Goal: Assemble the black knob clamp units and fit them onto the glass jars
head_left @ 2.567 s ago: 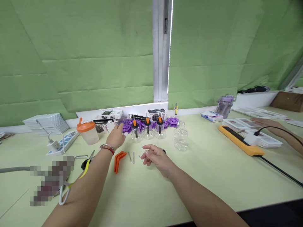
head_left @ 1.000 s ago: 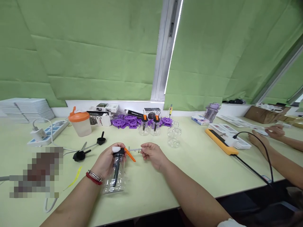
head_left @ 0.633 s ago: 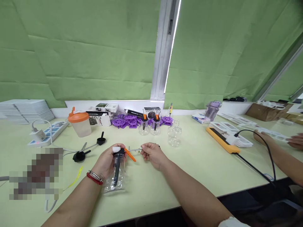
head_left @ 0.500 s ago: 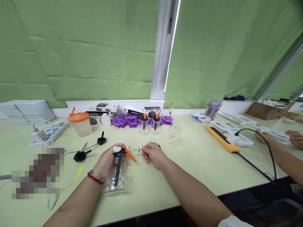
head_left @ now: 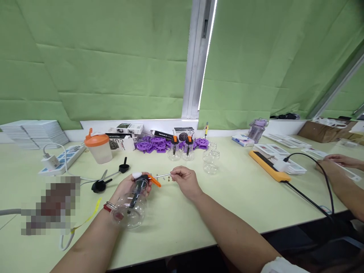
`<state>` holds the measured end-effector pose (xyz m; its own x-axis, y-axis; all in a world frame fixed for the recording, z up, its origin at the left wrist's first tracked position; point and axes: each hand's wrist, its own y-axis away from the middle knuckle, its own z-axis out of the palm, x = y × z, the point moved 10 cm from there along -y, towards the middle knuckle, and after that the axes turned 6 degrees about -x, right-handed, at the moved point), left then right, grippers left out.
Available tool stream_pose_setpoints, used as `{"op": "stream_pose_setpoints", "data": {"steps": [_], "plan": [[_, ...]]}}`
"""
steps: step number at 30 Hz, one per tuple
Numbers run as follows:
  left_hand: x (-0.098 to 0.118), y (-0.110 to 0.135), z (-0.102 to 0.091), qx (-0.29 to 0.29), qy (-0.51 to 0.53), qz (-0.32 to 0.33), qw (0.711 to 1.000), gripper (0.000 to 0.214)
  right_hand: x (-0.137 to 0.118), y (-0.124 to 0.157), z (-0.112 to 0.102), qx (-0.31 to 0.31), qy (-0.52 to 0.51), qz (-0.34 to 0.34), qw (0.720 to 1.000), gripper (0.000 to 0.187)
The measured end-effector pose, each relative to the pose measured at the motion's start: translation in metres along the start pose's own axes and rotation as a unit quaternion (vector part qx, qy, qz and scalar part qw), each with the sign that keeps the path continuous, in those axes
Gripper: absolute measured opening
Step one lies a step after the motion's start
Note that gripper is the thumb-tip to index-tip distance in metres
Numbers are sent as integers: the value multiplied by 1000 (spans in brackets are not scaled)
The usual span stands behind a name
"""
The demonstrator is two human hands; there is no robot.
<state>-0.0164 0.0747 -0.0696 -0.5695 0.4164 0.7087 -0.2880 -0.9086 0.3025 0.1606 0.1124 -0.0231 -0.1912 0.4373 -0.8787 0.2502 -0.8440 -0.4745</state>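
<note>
My left hand (head_left: 128,186) is closed round the black top of a clear plastic bottle (head_left: 130,207), which is tilted with its base toward me. An orange lever (head_left: 154,180) sticks out of the bottle's cap. My right hand (head_left: 184,181) pinches the end of a thin metal pin (head_left: 162,175) that points at the cap. Two more bottles with orange caps (head_left: 181,148) stand at the back beside purple plastic parts (head_left: 152,144). Two empty clear bottles (head_left: 211,157) stand to their right.
An orange-lidded cup (head_left: 98,147), a white power strip (head_left: 60,160) and black funnel-like parts (head_left: 109,177) lie to the left. A yellow bar (head_left: 269,165) with a black cable lies to the right. Another person's hands (head_left: 338,163) rest on the table's far right.
My left hand has tipped the bottle from upright so its base swings toward me. My right hand keeps its pinch on the pin at the cap. The other person's hands shifted on the right.
</note>
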Motion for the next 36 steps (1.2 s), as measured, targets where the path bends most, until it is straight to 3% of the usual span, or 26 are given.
{"op": "stream_pose_setpoints", "data": {"steps": [5,9,13,18,22,26,32,36], "plan": [[-1,-2,1,-32,-58,-18,998,14,-24,2,1,-23,77,-75,994,8],[-4,0,5,-46,-43,-33,997,15,-30,3,1,-32,64,-73,995,8],[0,3,6,-33,-43,-13,998,15,-22,1,3,-30,1,-15,999,4],[6,6,10,-8,-77,27,997,17,12,6,9,-31,-114,150,982,31],[6,6,10,23,-87,49,995,16,34,12,14,-62,-114,228,965,37],[6,4,8,24,-89,46,995,17,32,7,5,-38,-55,190,979,24],[6,5,7,7,-82,11,997,22,5,1,2,-25,-2,77,997,10],[6,6,8,4,-88,15,996,18,3,2,5,-32,-41,91,995,14]]}}
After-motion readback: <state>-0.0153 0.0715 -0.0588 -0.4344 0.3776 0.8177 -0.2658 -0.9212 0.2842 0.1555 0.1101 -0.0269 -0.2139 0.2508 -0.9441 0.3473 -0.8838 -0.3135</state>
